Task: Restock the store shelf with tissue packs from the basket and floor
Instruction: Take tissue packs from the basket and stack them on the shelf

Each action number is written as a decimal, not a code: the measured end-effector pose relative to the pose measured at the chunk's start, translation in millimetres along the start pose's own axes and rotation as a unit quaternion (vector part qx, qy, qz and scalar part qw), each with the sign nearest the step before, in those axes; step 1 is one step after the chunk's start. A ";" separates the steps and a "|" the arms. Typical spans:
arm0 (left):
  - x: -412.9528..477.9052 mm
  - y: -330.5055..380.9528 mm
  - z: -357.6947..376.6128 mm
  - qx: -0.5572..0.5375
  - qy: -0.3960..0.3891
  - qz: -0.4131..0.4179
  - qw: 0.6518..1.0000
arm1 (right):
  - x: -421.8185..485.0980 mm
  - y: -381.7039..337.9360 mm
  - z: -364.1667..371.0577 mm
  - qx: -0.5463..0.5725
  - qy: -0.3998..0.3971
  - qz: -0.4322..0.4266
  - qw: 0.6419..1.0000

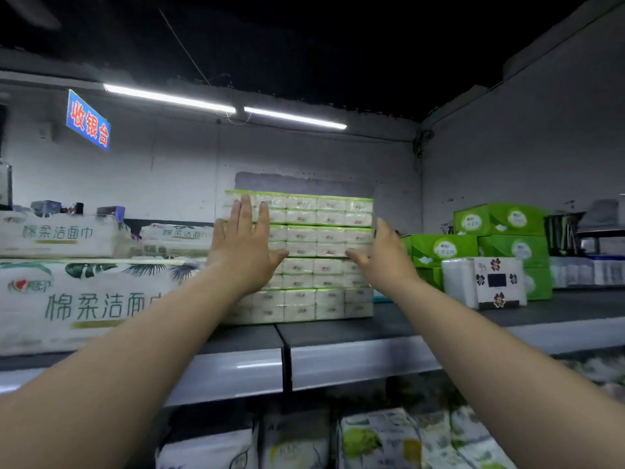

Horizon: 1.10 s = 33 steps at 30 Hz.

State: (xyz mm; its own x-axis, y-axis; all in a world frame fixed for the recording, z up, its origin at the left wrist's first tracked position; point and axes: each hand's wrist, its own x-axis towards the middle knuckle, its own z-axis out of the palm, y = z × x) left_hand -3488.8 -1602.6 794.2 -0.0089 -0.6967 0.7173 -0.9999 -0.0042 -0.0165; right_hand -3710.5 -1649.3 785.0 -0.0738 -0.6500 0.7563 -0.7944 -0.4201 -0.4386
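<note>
A tall stack of green-edged tissue packs (314, 252) stands on the top shelf (365, 357), several layers high. My left hand (241, 245) lies flat against the stack's front left part, fingers straight and pointing up. My right hand (384, 255) is at the stack's right front edge, fingers extended along its side and thumb pointing toward the front face. Neither hand grips a pack. No basket or floor is in view.
Large white face-towel packs (77, 299) fill the shelf to the left. Green tissue boxes (500, 242) and a white flower-printed pack (483, 282) sit to the right. More packs (378, 438) lie on the shelf below. A wall stands behind.
</note>
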 end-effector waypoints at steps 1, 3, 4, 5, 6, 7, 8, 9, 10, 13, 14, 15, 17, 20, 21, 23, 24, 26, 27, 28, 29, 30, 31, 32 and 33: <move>-7.1 10.2 -1.8 0.002 -0.019 0.026 0.999 | -10.4 4.5 -8.2 -0.035 0.002 -0.031 0.999; -22.4 34.0 -3.5 -0.007 -0.052 0.078 0.996 | -30.7 17.2 -25.1 -0.099 -0.006 -0.073 0.992; -30.7 47.4 -2.9 -0.012 -0.062 0.101 0.993 | -41.5 25.5 -33.4 -0.130 -0.014 -0.086 0.988; -39.5 61.4 -2.1 -0.017 -0.068 0.120 0.990 | -52.6 34.8 -41.9 -0.157 -0.021 -0.097 0.983; -48.8 75.3 -0.9 -0.024 -0.074 0.136 0.988 | -64.3 43.9 -51.1 -0.178 -0.034 -0.104 0.978; -58.4 89.7 0.3 -0.032 -0.079 0.150 0.985 | -77.0 53.2 -61.2 -0.196 -0.049 -0.107 0.974; -68.6 104.0 1.9 -0.041 -0.084 0.164 0.982 | -90.1 62.6 -71.4 -0.211 -0.065 -0.109 0.969; -78.9 118.1 3.6 -0.048 -0.091 0.177 0.979 | -103.4 72.7 -81.1 -0.225 -0.080 -0.109 0.965; -88.8 132.6 4.9 -0.054 -0.102 0.189 0.975 | -117.3 82.5 -91.2 -0.239 -0.096 -0.104 0.961; -119.6 176.7 12.0 -0.069 -0.137 0.223 0.963 | -161.4 118.1 -118.5 -0.276 -0.150 -0.071 0.947; -130.6 191.4 15.6 -0.075 -0.148 0.233 0.958 | -177.1 130.6 -127.7 -0.285 -0.167 -0.054 0.942; -141.5 205.9 20.3 -0.080 -0.160 0.244 0.953 | -192.8 144.0 -136.4 -0.291 -0.183 -0.034 0.939; -164.7 236.0 32.2 -0.092 -0.188 0.268 0.940 | -225.0 170.8 -152.6 -0.299 -0.214 0.005 0.930; -203.2 283.8 53.4 -0.105 -0.240 0.302 0.917 | -277.5 213.2 -171.3 -0.318 -0.252 0.058 0.912; -215.7 300.1 61.7 -0.106 -0.255 0.317 0.907 | -295.2 227.7 -176.9 -0.324 -0.262 0.075 0.906; -239.9 330.9 79.4 -0.109 -0.282 0.352 0.886 | -329.2 255.9 -187.6 -0.329 -0.285 0.108 0.894; -251.9 345.5 88.8 -0.110 -0.296 0.370 0.874 | -345.0 269.3 -192.4 -0.329 -0.294 0.127 0.889; -275.9 373.6 108.3 -0.112 -0.325 0.406 0.847 | -375.4 294.8 -200.5 -0.328 -0.310 0.168 0.876; -287.4 387.4 118.7 -0.115 -0.338 0.422 0.833 | -390.4 307.9 -202.9 -0.327 -0.318 0.189 0.870; -298.4 401.6 129.6 -0.118 -0.351 0.437 0.820 | -405.6 320.3 -204.5 -0.325 -0.326 0.209 0.863; -308.8 415.9 141.2 -0.122 -0.361 0.450 0.807 | -420.7 333.1 -205.3 -0.320 -0.333 0.229 0.857; -319.1 430.9 153.9 -0.124 -0.372 0.464 0.794 | -436.0 346.3 -205.1 -0.316 -0.338 0.249 0.851; -329.5 446.3 167.6 -0.125 -0.385 0.477 0.780 | -451.3 360.0 -204.2 -0.314 -0.343 0.269 0.844; -339.8 461.9 181.9 -0.124 -0.398 0.490 0.766 | -466.0 374.5 -202.6 -0.312 -0.348 0.288 0.836; -350.2 477.4 196.6 -0.122 -0.409 0.504 0.751 | -479.9 389.5 -200.5 -0.308 -0.351 0.310 0.828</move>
State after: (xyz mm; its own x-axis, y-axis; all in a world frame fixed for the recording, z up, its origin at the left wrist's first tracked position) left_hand -3960.2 -1501.6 398.2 -0.8504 -0.4662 -0.2439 -0.4655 0.8827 -0.0645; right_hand -4105.4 -1374.1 348.5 -0.3859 -0.9186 -0.0847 -0.9076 0.3945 -0.1436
